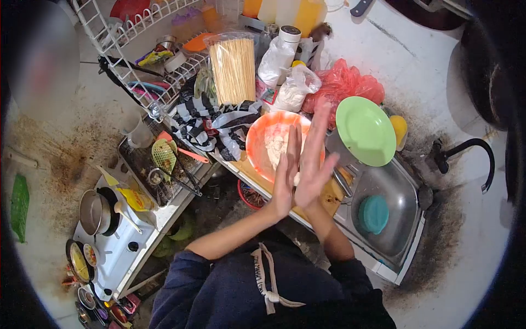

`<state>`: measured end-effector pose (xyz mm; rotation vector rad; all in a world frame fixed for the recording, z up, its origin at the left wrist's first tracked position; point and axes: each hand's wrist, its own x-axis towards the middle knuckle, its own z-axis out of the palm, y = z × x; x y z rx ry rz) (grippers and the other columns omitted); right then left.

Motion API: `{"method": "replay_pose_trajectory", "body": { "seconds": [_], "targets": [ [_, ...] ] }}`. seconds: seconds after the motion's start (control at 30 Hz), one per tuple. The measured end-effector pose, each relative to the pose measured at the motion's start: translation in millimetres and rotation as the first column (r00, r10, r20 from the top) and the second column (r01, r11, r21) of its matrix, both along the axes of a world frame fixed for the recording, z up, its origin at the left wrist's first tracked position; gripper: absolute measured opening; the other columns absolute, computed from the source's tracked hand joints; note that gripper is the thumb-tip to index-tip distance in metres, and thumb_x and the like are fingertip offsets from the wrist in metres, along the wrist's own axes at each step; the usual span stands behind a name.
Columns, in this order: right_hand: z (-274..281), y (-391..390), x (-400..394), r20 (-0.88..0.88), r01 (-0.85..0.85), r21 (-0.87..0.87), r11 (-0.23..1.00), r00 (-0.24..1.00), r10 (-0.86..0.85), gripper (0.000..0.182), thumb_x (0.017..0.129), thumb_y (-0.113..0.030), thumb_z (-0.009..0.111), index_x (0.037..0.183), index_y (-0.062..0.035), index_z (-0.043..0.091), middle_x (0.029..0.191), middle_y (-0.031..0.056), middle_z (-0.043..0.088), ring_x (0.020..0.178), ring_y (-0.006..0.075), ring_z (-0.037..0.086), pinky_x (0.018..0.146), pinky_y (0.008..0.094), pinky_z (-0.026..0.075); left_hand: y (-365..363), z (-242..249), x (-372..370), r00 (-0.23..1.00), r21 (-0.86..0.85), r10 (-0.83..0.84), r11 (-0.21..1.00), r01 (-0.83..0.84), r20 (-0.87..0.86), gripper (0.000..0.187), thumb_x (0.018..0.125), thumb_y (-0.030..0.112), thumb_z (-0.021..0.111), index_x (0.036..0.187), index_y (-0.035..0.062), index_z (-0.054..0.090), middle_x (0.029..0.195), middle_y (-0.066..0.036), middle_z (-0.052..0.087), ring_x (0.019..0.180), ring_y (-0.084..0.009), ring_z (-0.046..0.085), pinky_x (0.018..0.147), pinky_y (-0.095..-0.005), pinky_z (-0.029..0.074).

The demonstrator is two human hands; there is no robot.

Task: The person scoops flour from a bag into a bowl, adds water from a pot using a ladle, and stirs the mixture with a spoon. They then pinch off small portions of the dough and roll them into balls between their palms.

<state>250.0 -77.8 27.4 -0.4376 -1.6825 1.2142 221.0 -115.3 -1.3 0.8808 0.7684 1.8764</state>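
My left hand (285, 178) and my right hand (312, 172) are raised with palms facing each other, over the near right side of an orange-rimmed bowl (256, 143). Fingers on both are stretched out; the right ones are spread and smeared by motion. Between the palms a small pale bit of dough (296, 179) shows, and I cannot tell whether they press on it. A pale, lumpy dough (275, 147) lies in the bowl, partly hidden by my left hand. The bowl stands on a wooden board (330, 198).
Right of the bowl is a green plate (365, 131), beside a metal sink (402, 205) holding a teal tub (373, 214). Behind are a bag of skewers (233, 71), a bag of white powder (293, 93) and a red plastic bag (348, 82). A stove (134, 227) stands left.
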Motion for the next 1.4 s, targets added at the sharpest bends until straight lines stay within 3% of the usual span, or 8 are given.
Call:
{"method": "replay_pose_trajectory", "body": {
  "seconds": [0.37, 0.4, 0.47, 0.7, 0.93, 1.07, 1.33, 1.4],
  "targets": [
    [-11, -14, -13, -0.026, 0.100, 0.184, 0.978, 0.995, -0.097, 0.068, 0.086, -0.012, 0.041, 0.134, -0.0002, -0.005, 0.142, 0.0162, -0.003, 0.131, 0.0245, 0.006, 0.104, 0.0346, 0.012, 6, 2, -11, 0.999, 0.084, -0.007, 0.996, 0.010, -0.040, 0.067, 0.088, 0.051, 0.015, 0.136, 0.0088, -0.002, 0.143, -0.008, -0.003, 0.132, -0.0208, 0.001, 0.105, -0.0350, 0.002],
    [-8, -11, -15, 0.073, 0.204, 0.528, 0.824, 0.956, -0.283, 0.064, 0.087, -0.010, 0.040, 0.135, 0.0011, 0.000, 0.142, 0.0153, 0.000, 0.131, 0.0233, 0.006, 0.104, 0.0342, 0.010, 7, 0, -17, 0.998, 0.065, -0.016, 0.998, 0.020, -0.054, 0.067, 0.087, 0.052, 0.015, 0.136, 0.0086, -0.003, 0.143, -0.007, -0.004, 0.132, -0.0200, 0.000, 0.105, -0.0345, 0.000],
    [-15, -22, 10, 0.290, 0.015, 0.290, 0.957, 0.952, -0.103, 0.056, 0.091, -0.019, 0.031, 0.135, 0.0017, 0.003, 0.142, 0.0156, 0.006, 0.131, 0.0230, 0.007, 0.104, 0.0336, 0.007, 2, 24, -23, 0.959, 0.254, -0.113, 0.966, 0.046, 0.259, 0.068, 0.087, 0.052, 0.014, 0.136, 0.0082, -0.003, 0.143, -0.007, -0.005, 0.132, -0.0190, -0.002, 0.105, -0.0326, -0.001],
    [15, -21, 3, 0.127, 0.093, -0.030, 0.995, 0.988, -0.088, 0.074, 0.084, -0.054, -0.001, 0.135, 0.0000, 0.000, 0.142, 0.0149, 0.002, 0.131, 0.0267, 0.000, 0.104, 0.0369, -0.004, 11, 6, -12, 0.990, 0.095, -0.007, 0.995, 0.020, -0.139, 0.069, 0.087, 0.054, 0.012, 0.136, 0.0080, -0.003, 0.143, -0.006, -0.005, 0.131, -0.0196, -0.004, 0.105, -0.0319, -0.003],
    [-13, 7, 6, 0.143, 0.049, 0.038, 0.998, 0.988, -0.054, 0.075, 0.084, -0.056, 0.000, 0.135, -0.0017, -0.003, 0.142, 0.0155, -0.002, 0.131, 0.0264, -0.001, 0.104, 0.0364, -0.003, 7, -1, -4, 0.992, 0.055, -0.124, 0.991, 0.125, -0.029, 0.064, 0.088, 0.051, 0.007, 0.137, 0.0110, -0.001, 0.143, -0.004, -0.004, 0.132, -0.0193, -0.002, 0.105, -0.0322, 0.000],
    [-23, -11, 15, 0.223, -0.083, 0.419, 0.904, 0.975, -0.014, 0.059, 0.090, -0.026, 0.033, 0.137, -0.0084, 0.001, 0.141, 0.0181, 0.000, 0.131, 0.0287, -0.001, 0.105, 0.0398, 0.002, 12, 4, -22, 0.963, 0.191, -0.162, 0.974, 0.121, 0.215, 0.060, 0.090, 0.047, 0.011, 0.137, 0.0118, -0.003, 0.143, -0.005, -0.005, 0.131, -0.0187, -0.003, 0.105, -0.0322, -0.002],
    [-7, -17, 4, 0.250, 0.011, 0.266, 0.964, 0.965, -0.080, 0.058, 0.091, -0.036, 0.020, 0.136, -0.0033, 0.001, 0.141, 0.0188, 0.002, 0.131, 0.0308, -0.001, 0.104, 0.0436, -0.001, 14, 3, -20, 0.995, -0.001, -0.072, 0.997, 0.072, 0.071, 0.065, 0.089, 0.051, 0.011, 0.137, 0.0075, 0.004, 0.142, -0.006, 0.007, 0.131, -0.0169, 0.007, 0.106, -0.0301, 0.004],
    [-20, 7, 0, 0.024, 0.025, 0.617, 0.787, 0.998, -0.050, 0.057, 0.092, -0.030, 0.024, 0.135, -0.0005, 0.002, 0.141, 0.0194, 0.005, 0.131, 0.0311, 0.000, 0.104, 0.0425, 0.000, 14, 15, -21, 0.964, 0.037, -0.049, 0.998, 0.041, 0.261, 0.064, 0.089, 0.050, 0.012, 0.136, 0.0071, 0.007, 0.142, -0.008, 0.010, 0.130, -0.0175, 0.010, 0.106, -0.0300, 0.004]
  ]
}}
